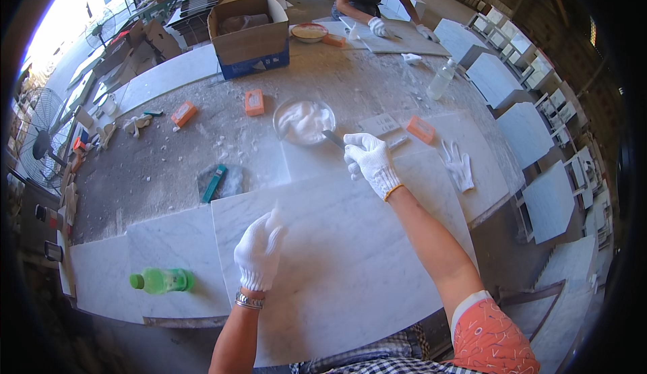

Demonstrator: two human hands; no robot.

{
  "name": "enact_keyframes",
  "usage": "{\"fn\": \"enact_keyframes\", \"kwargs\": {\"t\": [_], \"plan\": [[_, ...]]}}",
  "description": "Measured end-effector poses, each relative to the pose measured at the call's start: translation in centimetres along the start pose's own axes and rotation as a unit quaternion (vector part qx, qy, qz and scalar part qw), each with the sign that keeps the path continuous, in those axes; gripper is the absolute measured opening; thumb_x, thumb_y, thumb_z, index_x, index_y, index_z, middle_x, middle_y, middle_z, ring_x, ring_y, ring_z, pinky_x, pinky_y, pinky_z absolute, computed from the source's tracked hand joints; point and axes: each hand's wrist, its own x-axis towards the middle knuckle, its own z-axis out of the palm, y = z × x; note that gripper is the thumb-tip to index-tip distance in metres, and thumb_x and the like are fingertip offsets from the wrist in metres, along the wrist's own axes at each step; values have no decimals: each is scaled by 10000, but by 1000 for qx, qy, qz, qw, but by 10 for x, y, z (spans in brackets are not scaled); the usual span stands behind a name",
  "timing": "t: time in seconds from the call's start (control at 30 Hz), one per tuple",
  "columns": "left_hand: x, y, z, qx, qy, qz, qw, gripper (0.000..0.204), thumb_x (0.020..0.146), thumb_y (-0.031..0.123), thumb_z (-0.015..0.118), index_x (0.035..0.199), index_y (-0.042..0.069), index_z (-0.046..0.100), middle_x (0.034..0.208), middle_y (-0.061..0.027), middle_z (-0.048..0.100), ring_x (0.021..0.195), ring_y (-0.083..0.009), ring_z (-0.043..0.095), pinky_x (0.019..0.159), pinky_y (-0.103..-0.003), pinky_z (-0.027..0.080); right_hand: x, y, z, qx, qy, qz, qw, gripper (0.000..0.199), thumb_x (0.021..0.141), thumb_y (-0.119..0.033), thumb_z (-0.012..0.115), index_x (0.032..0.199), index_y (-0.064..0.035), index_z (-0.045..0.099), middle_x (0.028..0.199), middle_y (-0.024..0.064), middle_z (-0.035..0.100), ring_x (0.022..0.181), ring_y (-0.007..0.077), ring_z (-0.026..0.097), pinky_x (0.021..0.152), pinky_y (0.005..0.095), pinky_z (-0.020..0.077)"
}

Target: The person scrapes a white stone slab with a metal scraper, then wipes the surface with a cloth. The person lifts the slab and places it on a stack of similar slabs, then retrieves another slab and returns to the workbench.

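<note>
So the scraper is at the near right edge of the bowl, its tip over the rim; can't tell if it touches the white paste inside. Right hand, gloved, has its grip pinching the scraper between thumb and fingers. Left hand hangs over the left part of the slab, fingers bunched; there's a pale blur at the tips, so I can't tell if that grip has anything.

My read: the step in hand is working paste with the blade, and the next move calls for a steady wrist and a flat blade angle.

Further out on the dusty surface: an orange block and a loose glove to the right, a green bottle near left, a box far left.
</note>
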Motion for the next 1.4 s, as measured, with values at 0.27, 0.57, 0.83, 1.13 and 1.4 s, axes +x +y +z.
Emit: {"fn": "enact_keyframes", "kwargs": {"t": [0.27, 0.57, 0.83, 1.13, 1.4], "plan": [[2, -1, 0, 4, -8, -13, 1000, 338, 893, 172, 841, 1194, 50, 748, 1073, -143, 775, 917, -297, 754, 809, -354, 586, 15, -2, 8, -8, -1, 6, 1000, 284, 983, -69, 679, 1261, -9, 687, 872, 37, 695, 623, 99, 612, 545, 298, 534], [3, -4, 0, 18, 0, 19, 1000, 305, 924, 143, 810, 1189, 11, 734, 993, -115, 763, 848, -196, 707, 781, -317, 564, 15, 3, 9, -2, 7, 12, 1000, 277, 987, -77, 680, 1258, -21, 691, 875, 40, 697, 644, 101, 627, 553, 301, 544], [2, -7, 2, 6, 1, -1, 1000, 275, 976, 145, 768, 1213, 14, 724, 865, -21, 707, 695, -67, 584, 639, -257, 506, -40, 8, -20, 20, 1, 19, 1000, 287, 1000, -85, 678, 1279, -16, 672, 863, 37, 693, 631, 87, 628, 537, 282, 544], [-2, -5, 1, -49, -5, -96, 994, 318, 958, 156, 793, 1239, 22, 728, 1008, -107, 777, 838, -155, 692, 800, -304, 560, -143, 35, -52, -24, -30, 89, 995, 307, 994, -29, 671, 1293, 37, 645, 896, 63, 683, 653, 78, 612, 564, 271, 552], [-23, 11, -6, -54, -18, -113, 992, 302, 956, 110, 779, 1237, 12, 729, 983, -88, 769, 857, -149, 695, 812, -301, 560, -165, 68, -59, -253, 7, -175, 951, 265, 982, -26, 689, 1241, 14, 725, 961, 40, 746, 676, 36, 594, 597, 229, 516]]}}
